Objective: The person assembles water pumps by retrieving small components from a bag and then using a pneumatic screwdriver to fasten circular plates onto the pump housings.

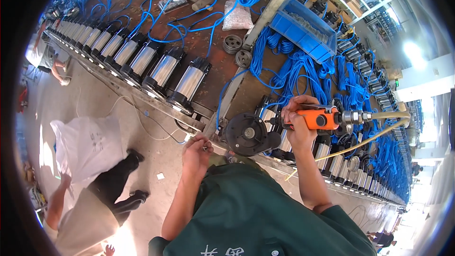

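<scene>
My right hand (300, 125) is wrapped around an orange air screwdriver (318, 119), held level with its dark tip pointing left. A yellowish air hose (386, 115) runs from its right end. Just left of the tip is the round black end (247, 134) of a pump, facing me at the bench edge, with a light centre. Whether the tip touches the pump cannot be made out. My left hand (195, 155) is closed to the left of the pump, apart from it, with a small metal piece (205, 149) showing at the fingers.
Silver-and-black pumps (189, 83) line the bench edge on both sides. Blue cable coils (303, 73) and a blue crate (303, 29) of small metal parts lie beyond. A white bag (238, 15) and pulley-like discs (232, 43) sit mid-bench. At left, a person carries a white sack (87, 147).
</scene>
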Tool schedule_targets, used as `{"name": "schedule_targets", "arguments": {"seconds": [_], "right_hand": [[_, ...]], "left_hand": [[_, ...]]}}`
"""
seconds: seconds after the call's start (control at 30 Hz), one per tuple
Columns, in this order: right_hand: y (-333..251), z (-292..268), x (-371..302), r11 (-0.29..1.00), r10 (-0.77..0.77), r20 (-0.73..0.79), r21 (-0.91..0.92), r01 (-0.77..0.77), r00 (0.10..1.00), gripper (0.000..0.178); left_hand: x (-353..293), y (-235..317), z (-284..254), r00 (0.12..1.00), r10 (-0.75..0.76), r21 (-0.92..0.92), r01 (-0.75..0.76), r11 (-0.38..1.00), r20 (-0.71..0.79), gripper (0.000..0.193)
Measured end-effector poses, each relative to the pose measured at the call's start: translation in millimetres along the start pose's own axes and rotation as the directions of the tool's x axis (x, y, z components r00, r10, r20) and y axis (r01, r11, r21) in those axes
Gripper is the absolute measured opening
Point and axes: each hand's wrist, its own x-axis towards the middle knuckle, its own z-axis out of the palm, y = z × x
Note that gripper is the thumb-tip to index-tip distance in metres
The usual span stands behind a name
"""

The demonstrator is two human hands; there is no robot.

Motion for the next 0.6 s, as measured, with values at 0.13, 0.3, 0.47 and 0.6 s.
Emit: {"name": "schedule_targets", "arguments": {"seconds": [0.13, 0.3, 0.47, 0.6], "right_hand": [[11, 1, 3, 0.999, 0.032, -0.031, 0.042, -0.031, 0.999, 0.034], [15, -3, 6, 0.999, 0.053, 0.027, -0.003, -0.053, 0.998, 0.032], [12, 3, 8, 0.998, 0.066, 0.126, -0.015, -0.064, 0.99, 0.032], [13, 3, 6, 0.996, 0.069, 0.158, -0.066, -0.059, 0.985, 0.034]], "left_hand": [[3, 0, -6, 0.998, 0.055, 0.039, -0.055, 0.998, 0.0, 0.025], [-4, 6, 11, 0.996, 0.077, 0.027, -0.079, 0.997, 0.053, 0.026], [-4, 10, 34, 0.993, 0.091, 0.021, -0.093, 0.995, 0.072, 0.025], [-6, 15, 49, 0.987, 0.112, 0.05, -0.118, 0.992, 0.116, 0.023]]}}
